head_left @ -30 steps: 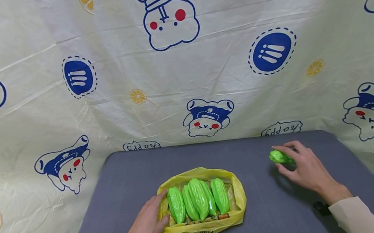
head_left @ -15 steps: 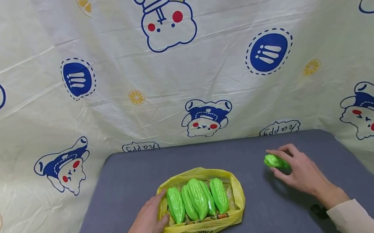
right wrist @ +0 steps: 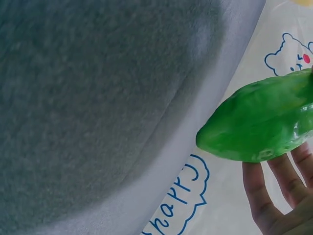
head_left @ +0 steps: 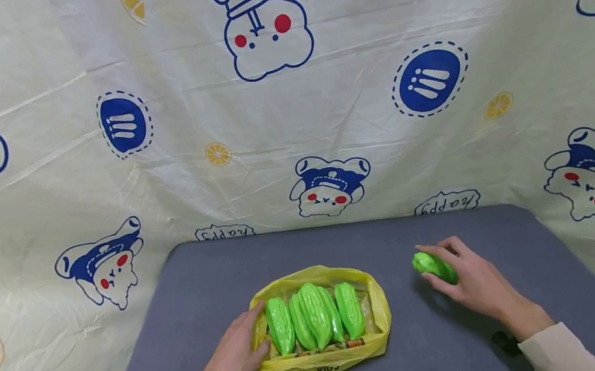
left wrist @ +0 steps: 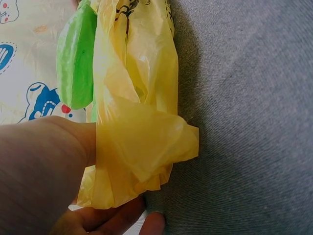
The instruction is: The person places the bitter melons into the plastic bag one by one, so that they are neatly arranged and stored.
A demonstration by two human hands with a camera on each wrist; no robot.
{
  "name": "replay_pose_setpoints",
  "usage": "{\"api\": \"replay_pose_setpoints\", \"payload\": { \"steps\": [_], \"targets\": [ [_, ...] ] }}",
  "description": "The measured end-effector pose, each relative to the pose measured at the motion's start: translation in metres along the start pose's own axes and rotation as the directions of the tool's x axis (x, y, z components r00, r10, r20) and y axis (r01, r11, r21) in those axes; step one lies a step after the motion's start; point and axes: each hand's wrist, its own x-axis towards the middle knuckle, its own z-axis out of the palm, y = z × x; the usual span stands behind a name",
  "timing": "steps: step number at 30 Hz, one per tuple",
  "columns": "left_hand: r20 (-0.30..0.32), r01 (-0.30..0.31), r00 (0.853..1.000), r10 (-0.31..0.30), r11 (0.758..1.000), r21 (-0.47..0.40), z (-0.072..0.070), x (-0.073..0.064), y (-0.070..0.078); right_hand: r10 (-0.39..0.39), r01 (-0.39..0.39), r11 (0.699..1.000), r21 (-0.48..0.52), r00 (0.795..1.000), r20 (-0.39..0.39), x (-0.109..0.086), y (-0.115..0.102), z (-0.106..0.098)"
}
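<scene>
My right hand [head_left: 481,279] holds a glossy green bitter melon [head_left: 432,267] between thumb and fingers, above the right part of the table. In the right wrist view the same bitter melon [right wrist: 259,120] shows its tapered end, with fingers along its underside. At the left side of a yellow plastic bag [head_left: 382,312] with a rolled-open mouth, my left hand [head_left: 235,352] grips the rim. In the left wrist view, the plastic [left wrist: 142,132] covers part of this hand. Several bitter melons [head_left: 317,317] lie side by side in the bag.
A dark grey table [head_left: 296,248] lies under the bag and hands. Behind it hangs a pale sheet [head_left: 355,103] printed with cartoon bears and orange slices. Black wrist straps sit under both wrists.
My right hand has moved left and slightly nearer with the bitter melon, closer to the bag. The left hand stays on the bag's rim.
</scene>
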Motion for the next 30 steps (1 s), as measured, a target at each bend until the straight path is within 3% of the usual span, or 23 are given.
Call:
{"api": "replay_pose_setpoints", "payload": {
  "steps": [16, 30],
  "targets": [
    [-0.005, 0.011, 1.000, -0.011, 1.000, 0.002, -0.003, 0.000, 0.003, -0.074, 0.074, 0.997, 0.021, 0.997, -0.002, 0.009, -0.031, -0.009],
    [0.002, 0.012, 1.000, -0.012, 1.000, -0.001, 0.000, 0.000, 0.000, -0.041, 0.038, 0.998, 0.052, 0.997, 0.069, 0.013, -0.052, -0.009]
  ]
}}
